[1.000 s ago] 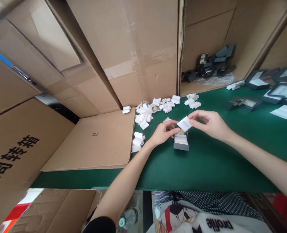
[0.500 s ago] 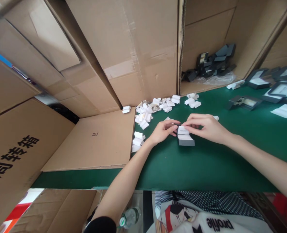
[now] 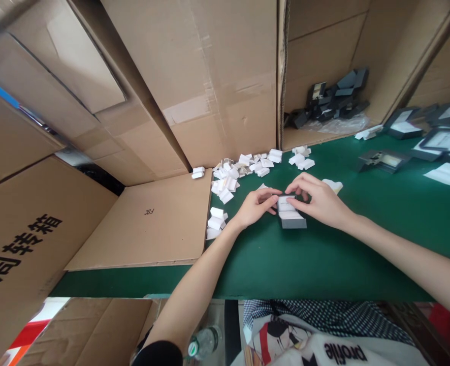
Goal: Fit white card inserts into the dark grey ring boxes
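A small dark grey hinged box (image 3: 294, 223) stands with its lid raised on the green table, and it looks like a jewellery box. White lining (image 3: 285, 204) with faint print covers the inside of the lid, and more white shows in the base. My left hand (image 3: 258, 204) grips the left side of the lid between thumb and fingers. At the lid's right side, my right hand (image 3: 316, 201) has its thumb against the white lining and its index finger at the top edge. A loose white piece (image 3: 332, 186) lies just behind my right hand.
Folded white inserts (image 3: 227, 178) are heaped along the back left of the green table (image 3: 324, 269). A cardboard sheet (image 3: 145, 229) lies at left. An open carton (image 3: 324, 40) holds several dark boxes (image 3: 339, 99). More open boxes (image 3: 404, 124) lie at right.
My right hand has shifted slightly, its fingers lifting and spreading at the lid, uncovering more of the lining and the loose white piece behind. My left hand stays on the box.
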The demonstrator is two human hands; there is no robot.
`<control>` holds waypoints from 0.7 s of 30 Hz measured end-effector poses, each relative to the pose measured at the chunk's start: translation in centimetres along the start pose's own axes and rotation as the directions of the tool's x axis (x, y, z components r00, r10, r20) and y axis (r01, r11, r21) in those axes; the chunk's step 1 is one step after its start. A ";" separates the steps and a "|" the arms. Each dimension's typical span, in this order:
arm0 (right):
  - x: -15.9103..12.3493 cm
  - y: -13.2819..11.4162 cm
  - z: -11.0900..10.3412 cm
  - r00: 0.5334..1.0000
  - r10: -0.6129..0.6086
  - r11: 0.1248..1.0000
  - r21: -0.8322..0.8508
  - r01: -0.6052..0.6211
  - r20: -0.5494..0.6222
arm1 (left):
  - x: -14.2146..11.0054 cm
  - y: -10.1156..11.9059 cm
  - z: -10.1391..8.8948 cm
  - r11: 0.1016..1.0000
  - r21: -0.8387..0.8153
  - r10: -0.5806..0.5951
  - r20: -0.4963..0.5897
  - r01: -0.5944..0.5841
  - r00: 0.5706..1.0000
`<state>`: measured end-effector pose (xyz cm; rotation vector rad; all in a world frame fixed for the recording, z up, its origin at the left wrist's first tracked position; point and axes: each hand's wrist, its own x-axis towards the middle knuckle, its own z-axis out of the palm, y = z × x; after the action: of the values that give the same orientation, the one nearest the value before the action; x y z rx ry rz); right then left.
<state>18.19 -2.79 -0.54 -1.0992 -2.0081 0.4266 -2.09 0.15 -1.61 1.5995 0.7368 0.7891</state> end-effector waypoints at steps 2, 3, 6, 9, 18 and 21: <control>0.0 0.2 0.2 0.999 0.052 0.999 0.014 -0.052 -0.005 | 0.0 -0.1 0.1 1.000 0.019 0.014 -0.018 -0.014 1.000; 0.0 0.3 0.4 0.997 0.081 0.996 0.036 -0.081 0.002 | -0.1 -0.2 0.2 0.999 0.032 0.023 -0.034 -0.022 0.999; 0.0 0.5 0.7 0.987 0.154 0.980 0.119 -0.159 0.048 | -0.2 -0.3 0.7 0.995 0.091 0.046 -0.102 -0.036 0.994; 0.0 0.4 0.9 0.983 0.169 0.973 0.145 -0.177 0.070 | -0.3 -0.1 1.3 0.984 0.175 0.073 -0.176 -0.042 0.982; 0.0 -0.9 1.0 0.989 0.143 0.973 0.180 -0.145 0.025 | -0.4 0.3 2.2 0.949 0.303 0.160 -0.218 -0.089 0.963; 0.0 -0.9 1.1 0.990 0.142 0.974 0.175 -0.144 0.024 | -0.5 0.2 2.1 0.945 0.317 0.161 -0.230 -0.083 0.960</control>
<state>16.88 -3.24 -0.70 -1.1355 -1.8669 0.6738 -0.61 -1.48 -1.71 1.8557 0.9870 1.0233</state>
